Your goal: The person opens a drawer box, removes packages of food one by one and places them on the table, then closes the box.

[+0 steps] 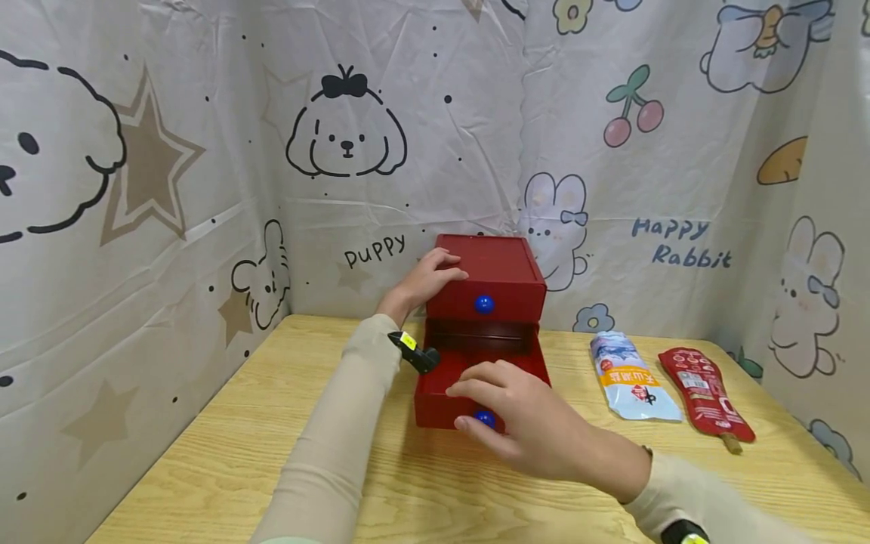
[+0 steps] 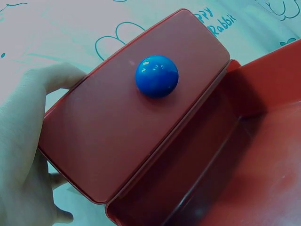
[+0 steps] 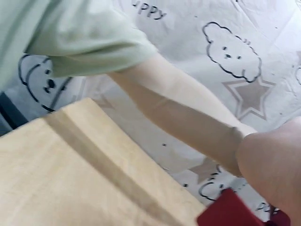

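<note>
A red two-drawer box (image 1: pixel 491 258) stands at the back of the table, a blue ball knob (image 2: pixel 157 76) on its upper drawer front. My left hand (image 1: pixel 424 281) holds the box at its upper left corner, one digit over the top edge and others along the side. Below, the lower drawer (image 1: pixel 445 412) is pulled out, and its visible inside is bare red. My right hand (image 1: pixel 523 419) is at that drawer's front, fingers spread and loosely bent over the rim, thumb beside the lower blue knob (image 1: pixel 485 419). In the right wrist view only part of this hand (image 3: pixel 275 165) shows.
On the right of the wooden table (image 1: pixel 272 423) lie a white and blue pouch (image 1: pixel 632 378) and a red pouch (image 1: pixel 707 397) with a brown piece at its lower end. A printed cloth (image 1: pixel 408 204) hangs close behind the box and along the sides.
</note>
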Action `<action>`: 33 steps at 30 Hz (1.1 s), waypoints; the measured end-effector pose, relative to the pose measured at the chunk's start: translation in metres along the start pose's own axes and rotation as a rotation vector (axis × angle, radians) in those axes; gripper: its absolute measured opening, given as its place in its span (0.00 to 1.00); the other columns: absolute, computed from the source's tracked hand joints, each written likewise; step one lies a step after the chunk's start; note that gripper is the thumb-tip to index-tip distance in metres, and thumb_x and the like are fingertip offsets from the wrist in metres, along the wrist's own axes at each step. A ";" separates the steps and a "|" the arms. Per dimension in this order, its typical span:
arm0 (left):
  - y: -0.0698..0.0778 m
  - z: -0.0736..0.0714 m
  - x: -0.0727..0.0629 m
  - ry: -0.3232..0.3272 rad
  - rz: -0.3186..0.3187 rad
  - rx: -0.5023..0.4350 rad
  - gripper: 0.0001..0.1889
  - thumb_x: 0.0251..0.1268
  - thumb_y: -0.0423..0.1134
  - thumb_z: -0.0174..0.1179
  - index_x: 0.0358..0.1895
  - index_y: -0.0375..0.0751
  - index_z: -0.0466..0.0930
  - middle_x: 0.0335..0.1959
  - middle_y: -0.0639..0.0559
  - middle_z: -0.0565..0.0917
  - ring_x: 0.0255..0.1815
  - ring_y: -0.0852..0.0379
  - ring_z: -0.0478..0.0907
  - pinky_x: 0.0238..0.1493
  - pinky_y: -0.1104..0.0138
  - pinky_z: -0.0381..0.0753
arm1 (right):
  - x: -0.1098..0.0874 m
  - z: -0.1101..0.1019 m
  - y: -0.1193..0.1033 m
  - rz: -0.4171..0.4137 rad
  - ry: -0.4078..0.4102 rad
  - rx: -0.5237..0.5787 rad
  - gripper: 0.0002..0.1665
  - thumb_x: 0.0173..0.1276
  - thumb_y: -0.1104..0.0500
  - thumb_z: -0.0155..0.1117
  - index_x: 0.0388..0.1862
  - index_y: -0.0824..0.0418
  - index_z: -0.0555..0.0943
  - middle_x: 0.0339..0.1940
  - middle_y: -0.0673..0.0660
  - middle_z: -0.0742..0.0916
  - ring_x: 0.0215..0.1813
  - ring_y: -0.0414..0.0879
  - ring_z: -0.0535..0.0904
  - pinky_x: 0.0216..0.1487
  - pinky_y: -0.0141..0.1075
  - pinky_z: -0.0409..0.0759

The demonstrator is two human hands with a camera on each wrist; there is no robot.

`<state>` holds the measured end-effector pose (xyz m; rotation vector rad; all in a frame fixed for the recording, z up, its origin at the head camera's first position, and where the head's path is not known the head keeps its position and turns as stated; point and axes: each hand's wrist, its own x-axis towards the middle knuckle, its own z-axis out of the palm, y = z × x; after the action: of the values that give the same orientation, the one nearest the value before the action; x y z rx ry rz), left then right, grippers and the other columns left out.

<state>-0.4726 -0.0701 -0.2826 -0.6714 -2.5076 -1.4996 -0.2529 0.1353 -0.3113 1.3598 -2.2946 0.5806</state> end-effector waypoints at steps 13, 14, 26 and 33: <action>-0.003 -0.002 0.005 -0.010 -0.010 -0.021 0.27 0.70 0.45 0.62 0.69 0.36 0.76 0.74 0.45 0.67 0.76 0.50 0.60 0.75 0.58 0.59 | -0.031 0.035 -0.020 0.877 -0.191 0.957 0.31 0.80 0.39 0.54 0.35 0.64 0.86 0.20 0.52 0.84 0.20 0.40 0.68 0.22 0.30 0.64; -0.003 -0.002 0.005 -0.009 -0.011 -0.019 0.27 0.71 0.45 0.62 0.69 0.36 0.76 0.74 0.45 0.67 0.76 0.50 0.59 0.75 0.58 0.58 | -0.033 0.039 -0.019 0.957 -0.182 1.027 0.32 0.79 0.37 0.54 0.37 0.64 0.86 0.19 0.53 0.83 0.18 0.40 0.66 0.21 0.30 0.60; -0.012 0.001 0.005 -0.006 0.004 -0.039 0.28 0.69 0.45 0.64 0.68 0.35 0.77 0.72 0.43 0.68 0.75 0.47 0.60 0.74 0.55 0.59 | -0.038 0.064 -0.011 1.211 0.004 1.305 0.35 0.72 0.27 0.54 0.45 0.57 0.83 0.20 0.48 0.82 0.20 0.39 0.67 0.25 0.31 0.58; -0.013 0.001 0.009 0.000 0.027 -0.026 0.27 0.70 0.45 0.63 0.67 0.33 0.77 0.70 0.43 0.70 0.74 0.47 0.61 0.74 0.56 0.60 | -0.033 0.064 -0.007 1.225 0.102 1.355 0.30 0.76 0.33 0.56 0.46 0.60 0.80 0.19 0.48 0.81 0.20 0.37 0.66 0.24 0.31 0.58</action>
<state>-0.4859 -0.0719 -0.2899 -0.7062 -2.4731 -1.5256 -0.2407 0.1216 -0.3810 -0.1048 -2.3429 2.7542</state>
